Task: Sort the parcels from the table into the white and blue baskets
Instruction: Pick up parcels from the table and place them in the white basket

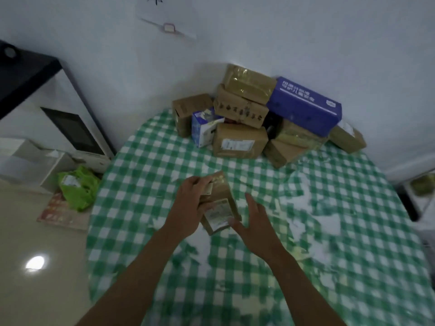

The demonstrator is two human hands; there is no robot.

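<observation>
Gripping a small brown cardboard parcel with a white shipping label (217, 204), the left hand (188, 208) curls its fingers (200, 182) round the parcel's far end, apparently tilting the label up to be read before a basket is chosen. The right hand (254, 222) hovers at the parcel's 4 o'clock corner, fingers spread and straight, thumb at most brushing the label, holding nothing. The parcel sits just above or on the green-and-white checked surface (329, 243), near its middle.

Farther off, at 12 to 1 o'clock, the unsorted heap (263, 118) rests against the wall, likely piled there to keep working room. It counts roughly seven brown cardboard boxes, one long dark blue box (306, 105) and one small white-and-blue carton (203, 128); hidden ones may exist.

No white or blue basket shows. At 9 o'clock, on the floor, lies one lime-green plastic bag (78, 187).
</observation>
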